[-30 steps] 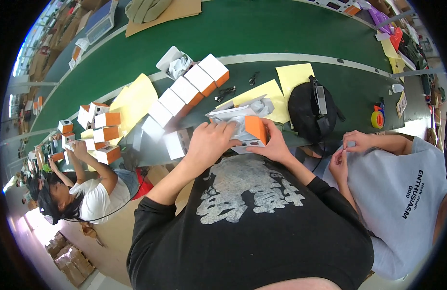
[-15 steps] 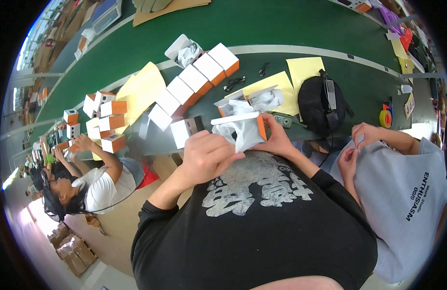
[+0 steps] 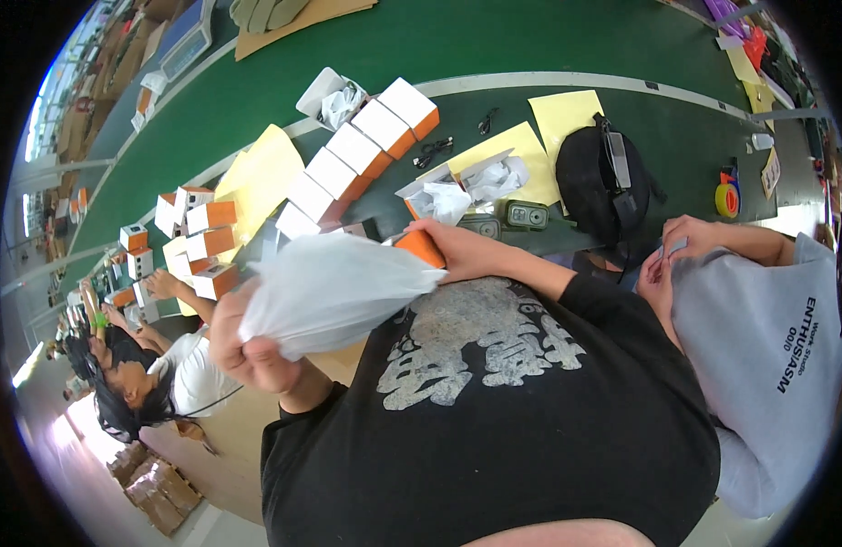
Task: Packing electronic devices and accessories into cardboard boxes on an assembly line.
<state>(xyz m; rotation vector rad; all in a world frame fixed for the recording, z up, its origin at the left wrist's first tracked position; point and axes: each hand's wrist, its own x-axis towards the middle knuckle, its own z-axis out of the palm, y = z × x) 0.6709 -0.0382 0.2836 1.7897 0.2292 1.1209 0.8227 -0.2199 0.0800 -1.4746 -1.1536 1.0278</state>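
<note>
My left hand [image 3: 252, 342] pinches one end of a white plastic bag [image 3: 339, 287], which stretches out wide toward my right hand. The fingers of my right hand [image 3: 462, 251] are closed round a small white-and-orange box [image 3: 421, 248], held in front of my chest. The bag covers most of that box, so its opening is hidden. Just beyond my right hand an opened box [image 3: 416, 199] with white wrapping inside lies on the table. Beside it are a dark green device [image 3: 528, 214] and a second greyish-green device [image 3: 480, 226].
A slanting row of white-and-orange boxes [image 3: 353, 149] stands on the table, with an open box [image 3: 330, 98] behind. Black cables [image 3: 433, 151], yellow sheets [image 3: 567, 108] and a black round bag [image 3: 603, 187] lie around. Co-workers sit on both sides, a grey-shirted person [image 3: 758, 356] close on the right.
My left hand has moved left and toward me, drawing the plastic bag out long. My right hand and the box have shifted left. A second device now shows beside the green one.
</note>
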